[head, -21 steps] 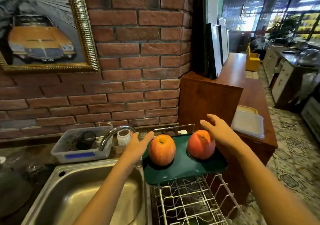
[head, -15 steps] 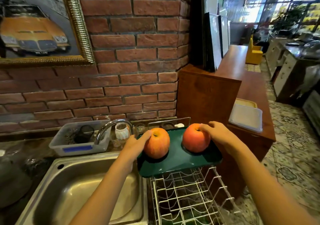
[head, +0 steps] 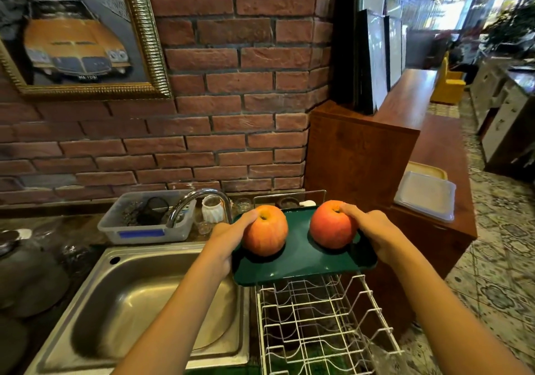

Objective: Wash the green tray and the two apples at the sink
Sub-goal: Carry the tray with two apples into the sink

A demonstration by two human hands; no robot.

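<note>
A dark green tray (head: pixel 301 262) rests on the far end of a white wire dish rack, just right of the sink. Two orange-red apples stand on it side by side. My left hand (head: pixel 228 230) wraps the left side of the left apple (head: pixel 267 231), thumb near its stem. My right hand (head: pixel 373 230) cups the right side of the right apple (head: pixel 331 225), fingers over its top. Both apples still touch the tray.
The steel sink (head: pixel 139 305) lies at lower left, its curved tap (head: pixel 199 201) behind it. A clear plastic tub (head: pixel 144 224) and a small white cup (head: pixel 212 209) stand against the brick wall. The wire rack (head: pixel 318 328) fills the lower middle. A wooden counter (head: pixel 434 154) with a plastic lid runs off right.
Both hands have come down from open, reaching poses and closed around the apples, one each. The camera has moved closer.
</note>
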